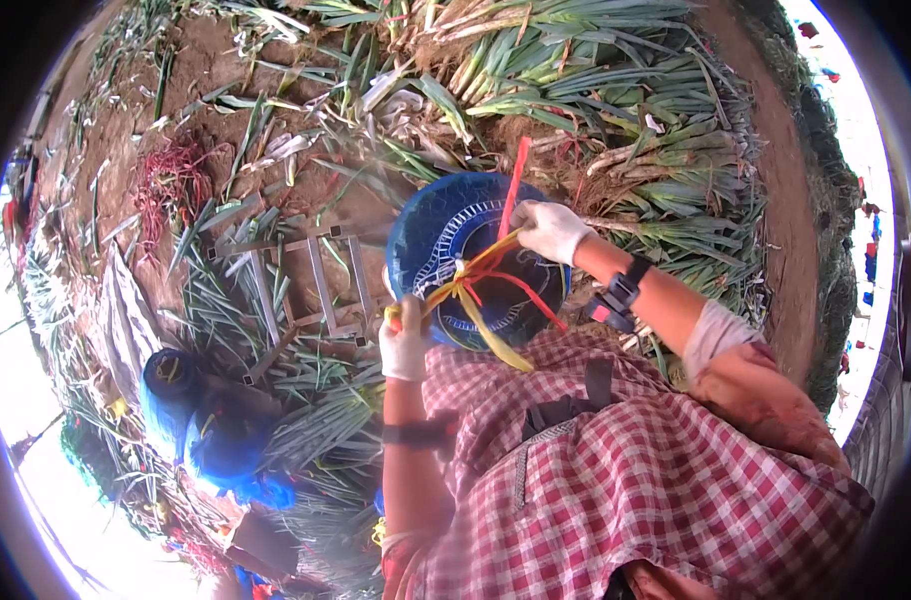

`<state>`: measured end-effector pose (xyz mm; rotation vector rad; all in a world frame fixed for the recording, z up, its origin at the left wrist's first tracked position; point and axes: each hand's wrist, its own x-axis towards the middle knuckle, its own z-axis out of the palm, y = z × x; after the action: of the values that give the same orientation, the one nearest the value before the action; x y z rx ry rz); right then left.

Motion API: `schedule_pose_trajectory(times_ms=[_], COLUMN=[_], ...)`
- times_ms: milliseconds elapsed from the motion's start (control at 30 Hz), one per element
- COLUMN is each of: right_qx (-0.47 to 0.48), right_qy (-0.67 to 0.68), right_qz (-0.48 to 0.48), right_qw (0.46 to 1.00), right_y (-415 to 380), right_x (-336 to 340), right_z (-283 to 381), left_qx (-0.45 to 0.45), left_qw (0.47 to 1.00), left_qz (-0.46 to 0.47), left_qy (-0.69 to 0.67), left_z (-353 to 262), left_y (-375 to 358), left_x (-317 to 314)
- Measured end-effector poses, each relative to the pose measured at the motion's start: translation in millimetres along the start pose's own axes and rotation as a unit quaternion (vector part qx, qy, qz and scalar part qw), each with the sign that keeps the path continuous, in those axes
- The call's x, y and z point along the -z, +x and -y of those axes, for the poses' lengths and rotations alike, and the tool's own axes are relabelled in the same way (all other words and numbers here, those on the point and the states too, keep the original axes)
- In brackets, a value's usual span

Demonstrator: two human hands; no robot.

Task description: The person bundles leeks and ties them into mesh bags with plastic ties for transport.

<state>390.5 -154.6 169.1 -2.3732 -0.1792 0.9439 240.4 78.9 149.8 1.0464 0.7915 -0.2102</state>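
A knotted bunch of yellow and red plastic strips (463, 284) stretches between my gloved hands. My left hand (404, 340), in a white glove, is closed around the yellow end at the lower left. My right hand (553, 231), gloved in white too, pinches the strips at the upper right. One red strip (517, 180) stands up beside the right-hand fingers, while loose yellow and red tails hang from the knot. Directly below the hands is a round blue seat-like pad (416, 222) with a white printed pattern, partly hidden by the strips.
Bundles of leeks (616, 70) lie along the top and right. To the left stands a metal frame (323, 285) among leek leaves. A pile of red strips (176, 175) rests on the soil, and a blue wrapped object (216, 430) sits lower left. A checked apron (626, 460) covers my lap.
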Motion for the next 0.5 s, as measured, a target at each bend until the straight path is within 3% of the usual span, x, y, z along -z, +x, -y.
schedule_pose_trajectory(times_ms=[33,67,133,200,233,267,333,467,500], right_qx=[0.04,0.042,0.011,0.004,0.019,0.029,0.083,0.036,0.058], right_qy=[-0.022,-0.13,-0.196,-0.186,-0.171,-0.175,-0.005,0.106,0.115], right_qz=[-0.011,0.011,0.077,0.149,0.159,0.148,0.045,-0.044,-0.072], right_qw=[0.999,0.991,0.978,0.971,0.972,0.973,0.996,0.993,0.989], right_y=[-6.2,-16.2,-37.7,-47.7,-51.3,-57.1,-61.9,-69.3,-73.2], right_x=[-1.0,-1.2,-4.0,-24.3,-35.0,-44.4,-57.0,-55.7,-50.0], right_z=[5.1,10.4,23.2,11.5,11.0,10.5,7.2,16.0,25.2], left_qx=[0.023,-0.041,-0.147,-0.332,-0.28,-0.233,-0.243,-0.259,-0.202], left_qw=[0.999,0.995,0.961,0.815,0.792,0.715,0.62,0.625,0.59], left_qz=[0.02,0.081,0.146,0.174,0.195,0.223,0.231,0.153,0.14], left_qy=[0.015,0.03,0.18,0.441,0.506,0.62,0.709,0.72,0.769], left_z=[-10.7,-3.4,5.9,5.1,0.1,-5.4,0.5,2.5,4.0], left_y=[-9.9,-12.3,-11.6,-3.0,-2.4,-2.1,3.2,12.8,17.0], left_x=[-3.0,-2.1,-16.4,-32.6,-42.9,-51.5,-59.7,-75.5,-83.5])
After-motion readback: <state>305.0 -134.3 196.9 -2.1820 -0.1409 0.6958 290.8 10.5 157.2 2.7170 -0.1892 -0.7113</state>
